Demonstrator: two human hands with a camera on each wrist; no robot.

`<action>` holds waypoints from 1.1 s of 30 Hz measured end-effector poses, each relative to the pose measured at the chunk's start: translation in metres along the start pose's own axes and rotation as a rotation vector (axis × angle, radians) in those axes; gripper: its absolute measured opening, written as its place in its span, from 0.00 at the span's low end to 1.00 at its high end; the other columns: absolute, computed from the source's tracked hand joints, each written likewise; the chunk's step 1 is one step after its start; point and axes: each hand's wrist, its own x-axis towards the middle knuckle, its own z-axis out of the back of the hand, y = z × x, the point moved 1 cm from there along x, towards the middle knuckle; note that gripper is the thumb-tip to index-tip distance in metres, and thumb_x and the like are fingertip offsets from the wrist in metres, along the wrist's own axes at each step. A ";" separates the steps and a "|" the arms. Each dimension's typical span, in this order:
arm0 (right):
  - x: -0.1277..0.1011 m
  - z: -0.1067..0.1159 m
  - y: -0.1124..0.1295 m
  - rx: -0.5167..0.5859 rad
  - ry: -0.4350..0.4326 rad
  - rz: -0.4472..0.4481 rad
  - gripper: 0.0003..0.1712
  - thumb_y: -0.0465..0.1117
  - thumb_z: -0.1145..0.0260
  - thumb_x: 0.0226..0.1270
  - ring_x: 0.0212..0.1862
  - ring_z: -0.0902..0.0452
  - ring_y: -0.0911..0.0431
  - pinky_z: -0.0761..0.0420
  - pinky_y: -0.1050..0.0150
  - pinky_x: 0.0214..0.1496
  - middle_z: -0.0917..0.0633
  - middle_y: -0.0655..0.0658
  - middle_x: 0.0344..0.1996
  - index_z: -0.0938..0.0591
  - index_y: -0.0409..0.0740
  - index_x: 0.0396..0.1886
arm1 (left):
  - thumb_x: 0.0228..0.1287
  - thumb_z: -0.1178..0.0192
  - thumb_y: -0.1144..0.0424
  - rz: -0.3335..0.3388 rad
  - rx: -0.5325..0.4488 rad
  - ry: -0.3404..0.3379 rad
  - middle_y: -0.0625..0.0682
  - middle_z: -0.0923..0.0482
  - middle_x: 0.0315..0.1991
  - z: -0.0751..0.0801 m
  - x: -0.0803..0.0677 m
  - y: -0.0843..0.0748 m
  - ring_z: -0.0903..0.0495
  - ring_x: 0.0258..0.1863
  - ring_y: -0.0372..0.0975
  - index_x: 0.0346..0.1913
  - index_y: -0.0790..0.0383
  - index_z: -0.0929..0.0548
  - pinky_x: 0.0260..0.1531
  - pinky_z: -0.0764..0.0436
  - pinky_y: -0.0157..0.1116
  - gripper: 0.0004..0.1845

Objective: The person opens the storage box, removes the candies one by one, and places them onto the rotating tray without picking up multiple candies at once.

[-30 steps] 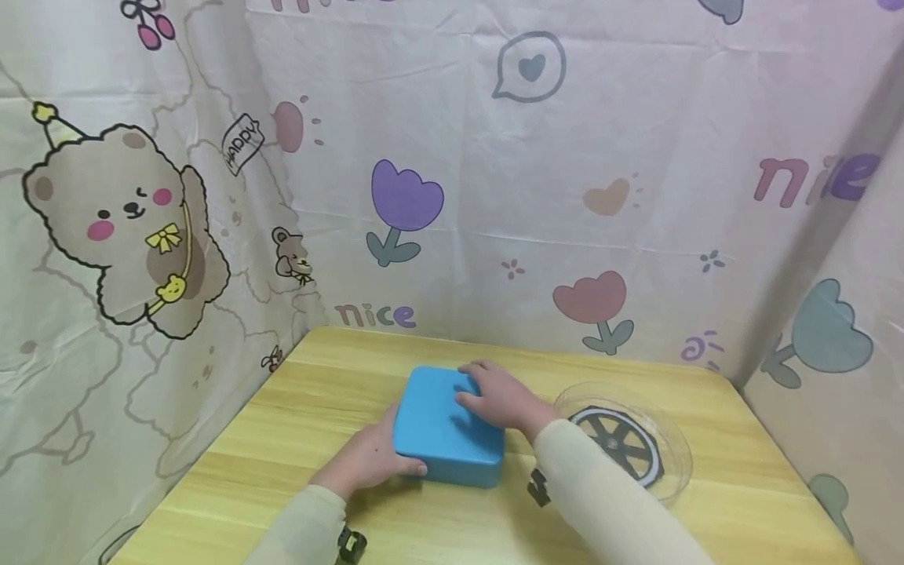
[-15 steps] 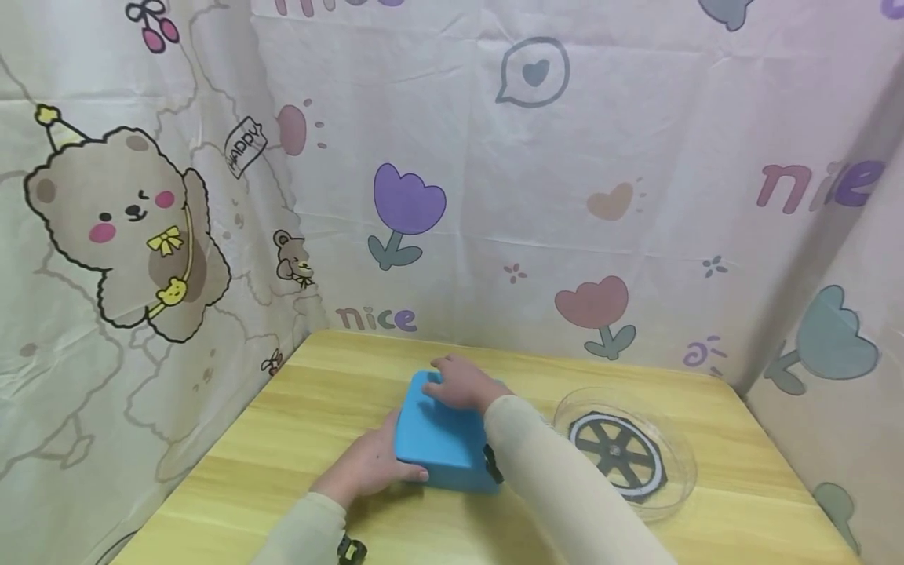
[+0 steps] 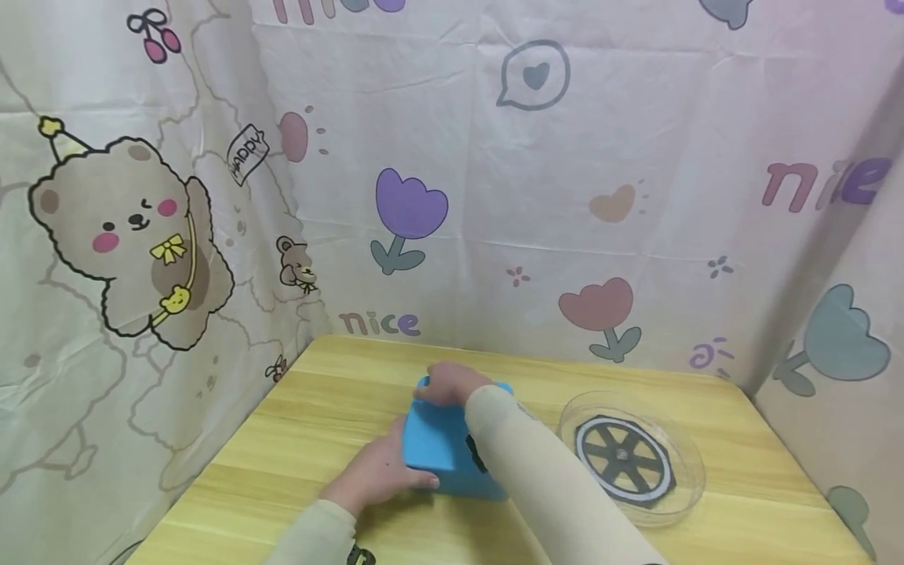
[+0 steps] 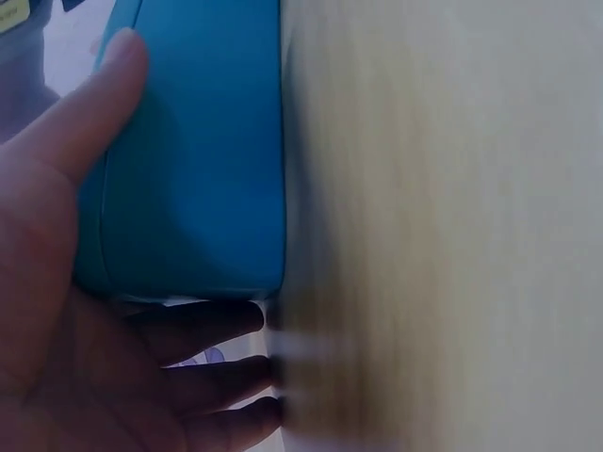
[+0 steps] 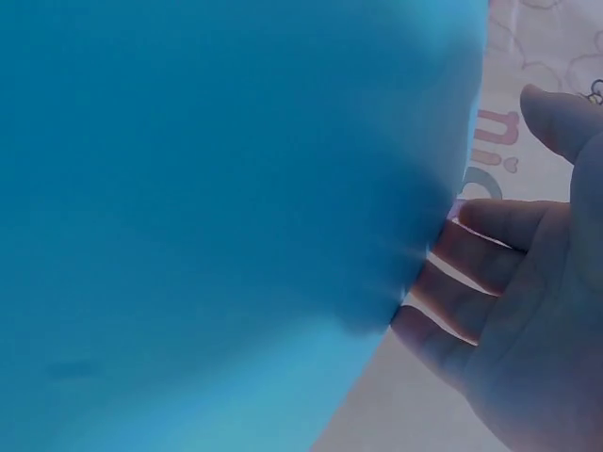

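A light-blue lidded box (image 3: 432, 439) stands on the wooden table. My left hand (image 3: 377, 469) holds its near left corner. In the left wrist view the thumb (image 4: 99, 99) lies along the front wall, across the seam of the lid, and the fingers (image 4: 212, 381) reach round the left end. My right hand (image 3: 452, 384) is over the far left part of the box. In the right wrist view the fingers (image 5: 471, 259) bend to the edge of the blue lid (image 5: 217, 188), tips against it, while the thumb (image 5: 561, 122) stays off it.
To the right lies a clear round dish (image 3: 685, 502) with a dark spoked wheel shape (image 3: 621, 455) in it. Printed cloth (image 3: 494, 157) hangs behind the table (image 3: 261, 479) and at both sides.
My right hand has slid leftwards over the lid to the far left edge, with its fingers now bent there. My left hand keeps its hold on the box.
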 end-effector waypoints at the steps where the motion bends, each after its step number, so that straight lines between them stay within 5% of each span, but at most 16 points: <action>1: 0.001 0.001 0.000 -0.005 0.009 -0.003 0.38 0.64 0.41 0.72 0.59 0.24 0.51 0.25 0.50 0.63 0.20 0.47 0.62 0.26 0.48 0.72 | 0.43 0.22 0.35 0.002 0.002 0.000 0.59 0.22 0.59 0.000 0.000 0.000 0.20 0.52 0.50 0.78 0.65 0.47 0.52 0.22 0.56 0.66; 9: 0.022 0.006 -0.004 0.045 0.036 -0.016 0.29 0.60 0.35 0.69 0.43 0.25 0.53 0.23 0.53 0.52 0.18 0.49 0.41 0.18 0.46 0.60 | 0.42 0.23 0.33 0.025 0.020 -0.015 0.58 0.22 0.57 0.000 0.001 -0.002 0.21 0.49 0.46 0.77 0.65 0.47 0.50 0.22 0.53 0.67; 13: 0.032 0.002 -0.006 0.061 0.031 0.005 0.28 0.59 0.33 0.67 0.42 0.24 0.52 0.22 0.53 0.52 0.17 0.48 0.42 0.17 0.44 0.56 | 0.42 0.23 0.33 0.034 0.008 -0.008 0.57 0.23 0.57 0.000 0.000 -0.003 0.22 0.49 0.46 0.78 0.64 0.47 0.49 0.22 0.52 0.68; 21: 0.040 -0.008 -0.009 0.068 0.014 -0.043 0.43 0.66 0.33 0.62 0.53 0.23 0.50 0.25 0.49 0.62 0.19 0.43 0.62 0.25 0.45 0.70 | 0.41 0.24 0.31 0.016 0.003 -0.002 0.56 0.24 0.61 -0.004 0.000 -0.005 0.22 0.50 0.45 0.80 0.62 0.51 0.50 0.22 0.51 0.70; 29: 0.041 -0.009 -0.009 0.086 0.054 -0.088 0.42 0.66 0.31 0.58 0.47 0.25 0.50 0.23 0.50 0.55 0.18 0.45 0.51 0.24 0.46 0.66 | 0.37 0.24 0.28 0.019 0.047 -0.007 0.55 0.22 0.58 -0.005 0.002 -0.006 0.21 0.49 0.44 0.79 0.62 0.48 0.50 0.22 0.50 0.71; 33: 0.038 -0.006 -0.009 0.092 0.079 -0.099 0.32 0.64 0.31 0.58 0.40 0.24 0.51 0.26 0.55 0.43 0.19 0.46 0.39 0.20 0.47 0.52 | 0.37 0.24 0.28 0.013 0.064 0.000 0.53 0.22 0.56 -0.005 0.004 -0.007 0.21 0.47 0.43 0.78 0.64 0.47 0.49 0.22 0.49 0.70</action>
